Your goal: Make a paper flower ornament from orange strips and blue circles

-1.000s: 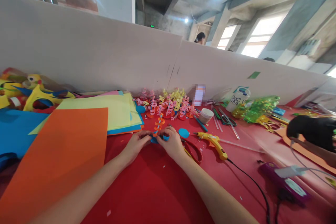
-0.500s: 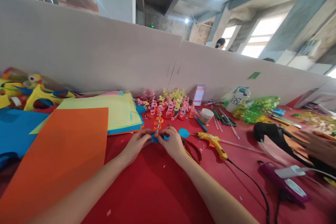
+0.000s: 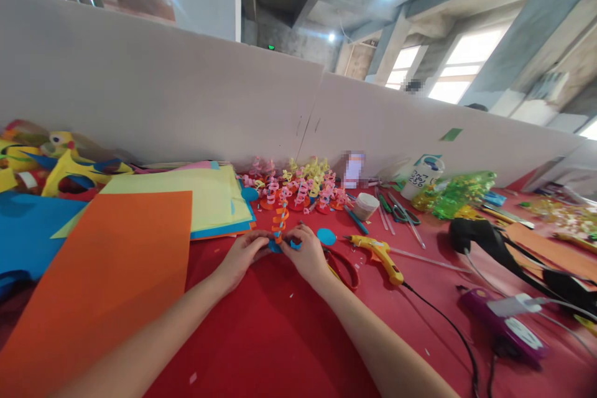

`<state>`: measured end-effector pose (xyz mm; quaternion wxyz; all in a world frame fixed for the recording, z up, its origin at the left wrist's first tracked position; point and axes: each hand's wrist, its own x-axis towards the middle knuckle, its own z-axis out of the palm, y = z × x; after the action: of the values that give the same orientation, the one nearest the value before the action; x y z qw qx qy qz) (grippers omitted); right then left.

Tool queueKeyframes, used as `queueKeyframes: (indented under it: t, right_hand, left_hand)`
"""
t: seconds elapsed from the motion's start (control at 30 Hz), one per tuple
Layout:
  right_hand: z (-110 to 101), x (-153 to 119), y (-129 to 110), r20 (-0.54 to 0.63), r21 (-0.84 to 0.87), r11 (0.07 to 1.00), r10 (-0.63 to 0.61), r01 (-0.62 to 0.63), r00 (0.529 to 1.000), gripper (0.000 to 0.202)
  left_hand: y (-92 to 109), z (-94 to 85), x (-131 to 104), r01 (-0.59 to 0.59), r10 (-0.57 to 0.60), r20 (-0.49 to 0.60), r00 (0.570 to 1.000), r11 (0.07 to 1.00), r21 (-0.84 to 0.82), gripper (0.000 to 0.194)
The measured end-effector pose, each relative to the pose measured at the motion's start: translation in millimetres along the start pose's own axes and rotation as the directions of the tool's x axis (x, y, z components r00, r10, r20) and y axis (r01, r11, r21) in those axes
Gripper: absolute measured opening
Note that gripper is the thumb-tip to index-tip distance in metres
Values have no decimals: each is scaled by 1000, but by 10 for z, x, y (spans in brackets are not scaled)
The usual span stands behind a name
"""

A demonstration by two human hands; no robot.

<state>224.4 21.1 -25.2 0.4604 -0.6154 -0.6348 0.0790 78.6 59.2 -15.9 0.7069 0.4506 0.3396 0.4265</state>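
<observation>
Between my hands stands an upright orange paper spiral (image 3: 280, 219) on a blue paper base (image 3: 276, 247). My left hand (image 3: 247, 255) pinches the left edge of that base, fingers closed. From the right, my right hand (image 3: 305, 252) closes its thumb and fingers on the base's other side. Parts of the blue paper are hidden under my fingers. A loose blue paper disc (image 3: 326, 236) lies just right of my right hand. Partly behind my right wrist are red-handled scissors (image 3: 347, 270). Several pink and yellow paper spirals (image 3: 303, 189) stand close behind, on round bases.
A yellow glue gun (image 3: 380, 256) with a black cord lies to the right. Beyond it are a purple power strip (image 3: 506, 326) and a black strap (image 3: 504, 249). Orange paper (image 3: 125, 261) and pale yellow sheets (image 3: 205, 193) cover the left. A white partition (image 3: 186, 93) rises behind.
Another person's hand at the far right has left the view. My hands and the orange spiral have barely moved.
</observation>
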Motion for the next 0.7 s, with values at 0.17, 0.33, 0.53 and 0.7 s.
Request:
queueKeyframes:
  t: [0.17, 0.33, 0.53, 0.7]
  right_hand:
    - [9, 0, 0, -15, -22, 1000, -19, 18, 1000, 8]
    - [-2, 4, -4, -2, -19, 1000, -2, 2, 1000, 5]
    - [-5, -4, -6, 5, -24, 1000, -1, 1, 1000, 8]
    - [-7, -5, -17, -8, -24, 1000, -7, 7, 1000, 7]
  left_hand:
    - [-3, -4, 1, 3, -3, -12, 1000, 1000, 11, 12]
    - [-12, -5, 11, 13, -13, -15, 1000, 1000, -17, 12]
    - [-6, -1, 2, 6, -6, 19, 1000, 1000, -9, 15]
    - [-5, 1, 1, 15, -15, -11, 1000, 1000, -17, 14]
